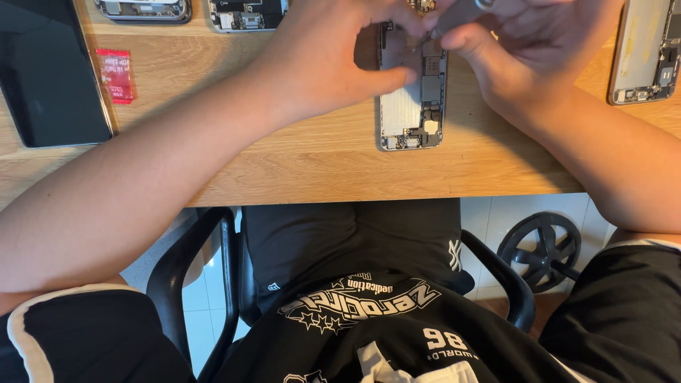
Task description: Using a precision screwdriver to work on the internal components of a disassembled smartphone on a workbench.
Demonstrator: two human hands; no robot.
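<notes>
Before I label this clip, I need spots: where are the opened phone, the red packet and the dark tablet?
opened phone [411, 113], head view, on its exposed innards
red packet [115, 74], head view, middle
dark tablet [50, 78], head view, on its screen

A light wooden surface [333, 167] with a visible grain runs across the room, evenly lit, with soft shadows on it. Below its edge stands a black chair with curved armrests [186, 273]. The floor [202, 298] is pale tile, and a black wheel-shaped object [540, 250] rests near the wall at right.
</notes>
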